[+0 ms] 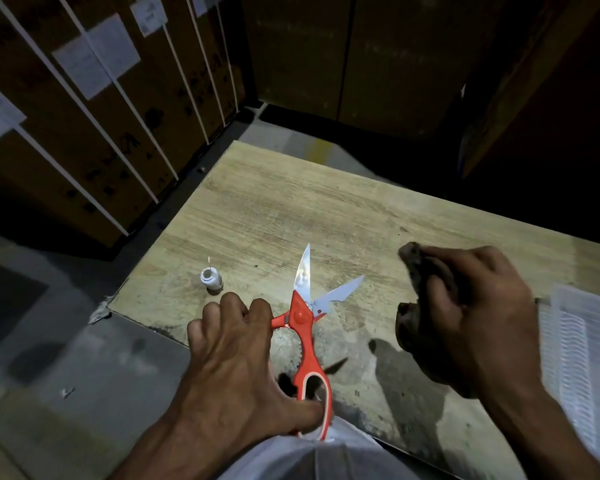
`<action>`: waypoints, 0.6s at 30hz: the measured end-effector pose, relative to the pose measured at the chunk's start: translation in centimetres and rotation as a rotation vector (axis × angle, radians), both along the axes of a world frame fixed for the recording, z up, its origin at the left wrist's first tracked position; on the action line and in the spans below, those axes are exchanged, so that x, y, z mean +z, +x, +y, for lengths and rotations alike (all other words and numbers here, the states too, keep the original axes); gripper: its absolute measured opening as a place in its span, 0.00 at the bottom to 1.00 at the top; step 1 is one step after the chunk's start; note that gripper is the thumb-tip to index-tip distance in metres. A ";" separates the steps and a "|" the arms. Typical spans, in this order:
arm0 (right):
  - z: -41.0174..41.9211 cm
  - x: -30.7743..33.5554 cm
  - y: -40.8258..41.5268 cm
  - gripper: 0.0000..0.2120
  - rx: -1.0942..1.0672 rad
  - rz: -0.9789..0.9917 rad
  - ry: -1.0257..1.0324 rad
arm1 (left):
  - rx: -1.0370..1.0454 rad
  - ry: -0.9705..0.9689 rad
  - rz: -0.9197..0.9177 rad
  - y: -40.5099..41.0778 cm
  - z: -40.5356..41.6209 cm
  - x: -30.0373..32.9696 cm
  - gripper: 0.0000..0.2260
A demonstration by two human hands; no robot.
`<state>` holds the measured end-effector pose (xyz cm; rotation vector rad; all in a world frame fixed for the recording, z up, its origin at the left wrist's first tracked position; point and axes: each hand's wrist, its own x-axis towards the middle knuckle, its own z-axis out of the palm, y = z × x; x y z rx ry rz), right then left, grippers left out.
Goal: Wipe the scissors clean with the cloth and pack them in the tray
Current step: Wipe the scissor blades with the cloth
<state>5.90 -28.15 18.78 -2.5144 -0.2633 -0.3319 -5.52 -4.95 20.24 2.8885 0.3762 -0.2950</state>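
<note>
Red-handled scissors point(303, 323) hang above the wooden table point(291, 209) with their steel blades spread apart, tips pointing away from me. My left hand point(236, 355) grips their handles, thumb through the lower loop. To the right, my right hand point(471, 317) holds a crumpled dark brown cloth point(413, 261), a short gap away from the blades. A clear ribbed plastic tray point(582, 358) lies at the table's right edge, partly cut off by the frame.
A small white bottle point(211, 277) stands on the table near its left edge, beyond my left hand. Strapped cardboard boxes point(84, 116) are stacked at the left and back. A grey floor lies below at the left.
</note>
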 end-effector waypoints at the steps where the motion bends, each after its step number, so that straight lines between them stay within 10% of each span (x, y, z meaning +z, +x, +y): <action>1: -0.1 0.7 -0.3 0.15 -0.003 -0.018 0.083 | 0.009 -0.002 0.016 0.0 0.1 0.1 0.38; 18: 7.1 -1.0 -4.9 0.13 0.308 0.008 -0.057 | 0.041 -0.020 -0.126 -0.4 -0.4 -0.8 0.35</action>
